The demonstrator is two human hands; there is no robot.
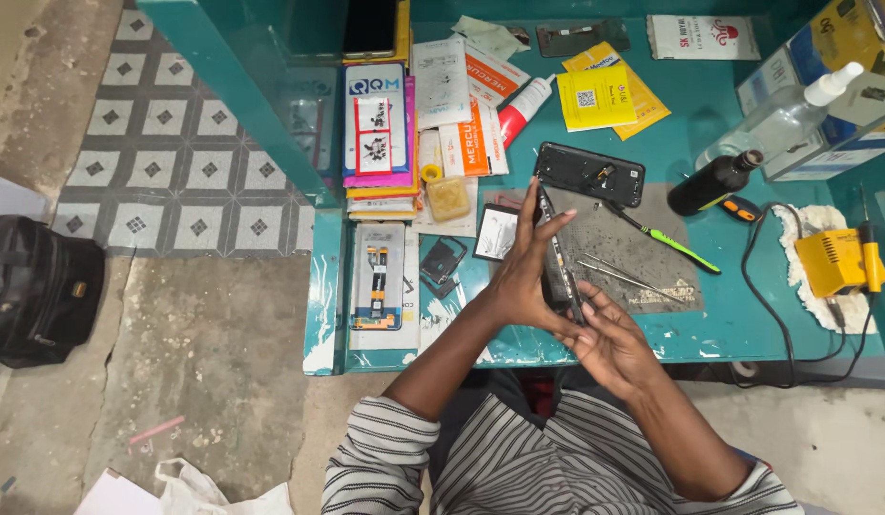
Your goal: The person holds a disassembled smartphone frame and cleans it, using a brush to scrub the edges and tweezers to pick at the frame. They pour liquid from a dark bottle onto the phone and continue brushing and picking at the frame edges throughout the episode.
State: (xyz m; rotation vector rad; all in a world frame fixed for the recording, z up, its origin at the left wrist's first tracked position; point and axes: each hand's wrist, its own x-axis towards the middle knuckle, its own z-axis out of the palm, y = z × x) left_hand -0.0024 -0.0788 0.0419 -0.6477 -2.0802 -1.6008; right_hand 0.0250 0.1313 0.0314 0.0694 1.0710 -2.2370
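A dark phone (560, 272) is held edge-on, clasped between the left hand (521, 277) and right hand (609, 339) above the worktop's (748, 329) near edge. Tweezers (619, 275) and a green screwdriver (676, 243) are laid just beside, on the grey mat (643, 262).

We cannot see most of the phone (560, 272) between our hands: our left hand (521, 272) covers its near face. At right frame edge, the boxes (843, 57) are cut off; the tweezers (619, 275) are too thin to make out.
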